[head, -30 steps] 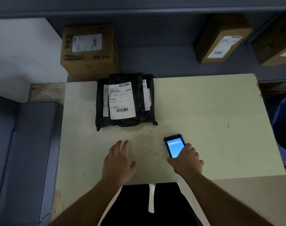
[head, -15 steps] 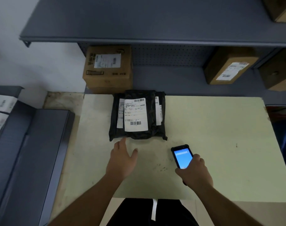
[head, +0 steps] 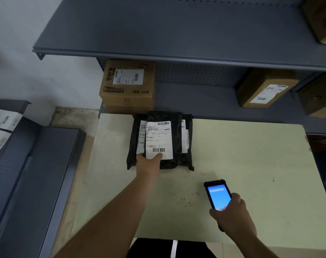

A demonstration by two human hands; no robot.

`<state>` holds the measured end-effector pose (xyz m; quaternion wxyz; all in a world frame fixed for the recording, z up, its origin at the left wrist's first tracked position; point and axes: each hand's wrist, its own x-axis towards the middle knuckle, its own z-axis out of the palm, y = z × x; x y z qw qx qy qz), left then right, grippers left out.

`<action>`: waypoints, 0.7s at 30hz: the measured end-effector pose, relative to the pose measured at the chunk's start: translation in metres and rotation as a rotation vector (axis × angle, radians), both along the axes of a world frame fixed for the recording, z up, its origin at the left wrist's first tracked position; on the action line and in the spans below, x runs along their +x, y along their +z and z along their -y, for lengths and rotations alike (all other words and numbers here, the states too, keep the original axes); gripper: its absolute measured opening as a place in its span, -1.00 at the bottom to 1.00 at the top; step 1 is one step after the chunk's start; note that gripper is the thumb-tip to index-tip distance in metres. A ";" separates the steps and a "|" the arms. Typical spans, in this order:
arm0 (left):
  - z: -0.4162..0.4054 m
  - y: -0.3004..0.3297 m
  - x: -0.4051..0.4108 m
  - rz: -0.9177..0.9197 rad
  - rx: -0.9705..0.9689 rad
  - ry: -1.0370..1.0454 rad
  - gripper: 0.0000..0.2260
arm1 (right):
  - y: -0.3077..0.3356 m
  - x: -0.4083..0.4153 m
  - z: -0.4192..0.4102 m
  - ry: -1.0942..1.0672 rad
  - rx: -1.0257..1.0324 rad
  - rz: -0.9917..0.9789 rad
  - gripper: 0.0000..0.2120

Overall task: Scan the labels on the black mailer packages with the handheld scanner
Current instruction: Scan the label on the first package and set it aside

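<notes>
A stack of black mailer packages [head: 176, 146] lies at the far left of the pale green table [head: 242, 155]. The top mailer carries a white label [head: 159, 139] with barcodes; labels of the lower mailers peek out on both sides. My left hand [head: 149, 161] grips the near edge of the top mailer, thumb on the label's lower edge. My right hand [head: 232, 215] holds the handheld scanner [head: 218, 195], a black phone-like device with a lit blue screen, over the table's near right part, apart from the mailers.
A labelled cardboard box [head: 127, 86] stands right behind the mailers on the grey shelf unit [head: 186, 43]. More cardboard boxes [head: 266, 88] sit on the shelf to the right. A grey metal rack [head: 28, 174] with labelled items runs along the left.
My left hand has reached forward from the bare table and taken hold of the top mailer's near edge. My right hand holds the scanner as before. The view has tilted up.
</notes>
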<state>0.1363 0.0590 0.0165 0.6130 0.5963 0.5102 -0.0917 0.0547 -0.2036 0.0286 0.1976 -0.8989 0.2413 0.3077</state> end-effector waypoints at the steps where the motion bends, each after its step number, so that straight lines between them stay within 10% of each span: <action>1: 0.001 -0.001 0.002 -0.014 0.009 -0.002 -0.41 | -0.001 -0.001 0.002 -0.009 -0.003 -0.002 -0.26; 21: 0.010 -0.009 0.016 -0.057 0.053 -0.090 -0.50 | 0.005 -0.006 0.018 -0.055 0.028 0.021 -0.27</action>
